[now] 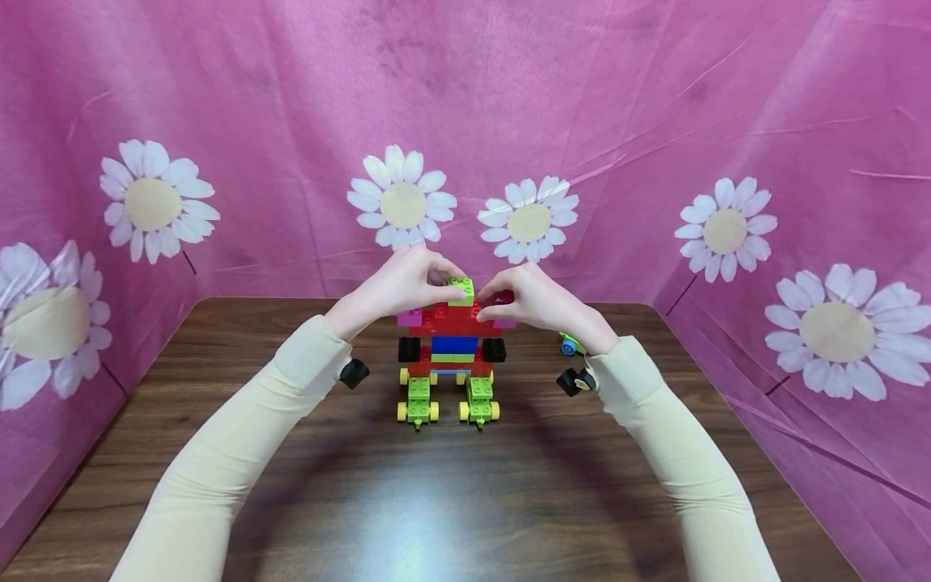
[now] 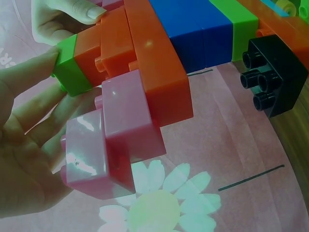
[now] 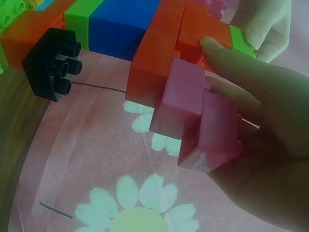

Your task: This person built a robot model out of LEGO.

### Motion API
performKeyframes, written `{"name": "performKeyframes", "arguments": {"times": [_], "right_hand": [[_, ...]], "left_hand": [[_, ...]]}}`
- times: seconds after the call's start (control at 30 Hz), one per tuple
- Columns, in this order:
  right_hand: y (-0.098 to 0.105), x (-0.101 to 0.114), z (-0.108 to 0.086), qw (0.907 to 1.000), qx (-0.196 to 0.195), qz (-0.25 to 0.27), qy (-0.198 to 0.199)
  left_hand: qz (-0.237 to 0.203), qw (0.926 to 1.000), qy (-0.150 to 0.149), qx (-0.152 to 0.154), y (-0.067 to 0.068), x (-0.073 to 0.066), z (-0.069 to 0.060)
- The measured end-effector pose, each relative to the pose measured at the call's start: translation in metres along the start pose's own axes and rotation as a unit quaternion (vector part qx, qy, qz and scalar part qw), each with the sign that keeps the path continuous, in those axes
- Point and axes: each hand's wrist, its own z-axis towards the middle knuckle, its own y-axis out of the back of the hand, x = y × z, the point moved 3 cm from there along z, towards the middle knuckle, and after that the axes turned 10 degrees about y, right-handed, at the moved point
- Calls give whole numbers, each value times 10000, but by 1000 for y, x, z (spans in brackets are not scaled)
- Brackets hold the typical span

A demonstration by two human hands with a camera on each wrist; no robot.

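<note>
A figure of toy building blocks stands upright on the table, with red bricks (image 1: 447, 329), a blue brick (image 1: 454, 345) and black bricks (image 1: 410, 349) at its sides. My left hand (image 1: 407, 283) pinches the lime green brick (image 1: 461, 293) at the very top, thumb in front and fingers behind. On the other side, my right hand (image 1: 534, 295) grips the red upper brick (image 3: 205, 26) just below it, its thumb lying on the front face. Pink bricks (image 2: 123, 99) form both shoulders, close under my palms. Two lime green wheeled bases (image 1: 418, 388) with yellow wheels carry the figure.
A small green and blue toy piece (image 1: 570, 345) lies right of the figure, partly hidden by my right wrist. The brown wooden table (image 1: 349, 501) meets a pink cloth backdrop (image 1: 625, 97) with white daisies behind and at both sides.
</note>
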Motion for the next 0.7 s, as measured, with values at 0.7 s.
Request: {"name": "performKeyframes", "arguments": {"times": [0.7], "right_hand": [[2,0,0,9999,91,-90,6]], "left_hand": [[-79,9995,295,-68,2,4,-4]]}}
